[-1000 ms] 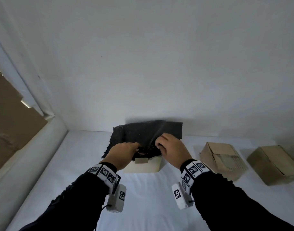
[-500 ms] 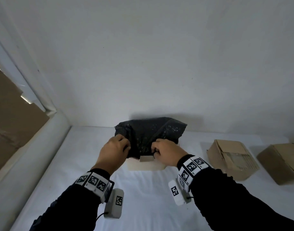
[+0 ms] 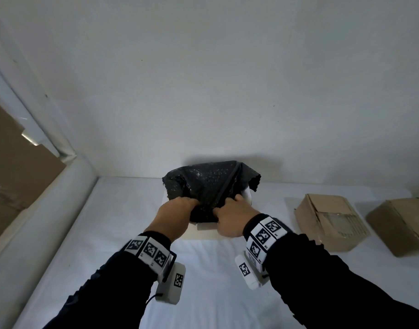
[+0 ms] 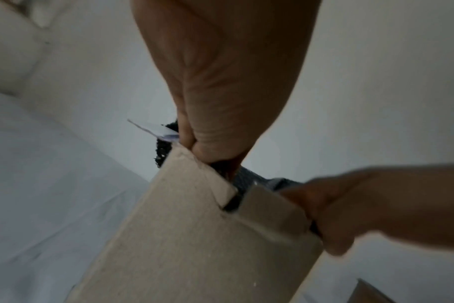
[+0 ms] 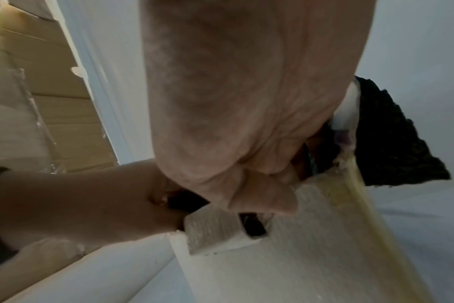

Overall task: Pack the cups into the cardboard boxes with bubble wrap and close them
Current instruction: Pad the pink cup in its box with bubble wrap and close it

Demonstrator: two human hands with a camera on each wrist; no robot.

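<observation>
- Bubble wrap (image 3: 208, 186), black, bulges from our open box (image 3: 203, 232) mid-tabletop (image 3: 123, 224).
- Our left grip (image 3: 173, 217) clutches its left side.
- Our right grip (image 3: 232, 218) pinches its right side.
- Two cardboard boxes (image 3: 332, 224) sit further right.

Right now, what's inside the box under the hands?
Black bubble wrap fills the open box and bulges above it. Both hands, left hand and right hand, grip it. A bit of white peeks out beside it. Any cup underneath is covered.
</observation>
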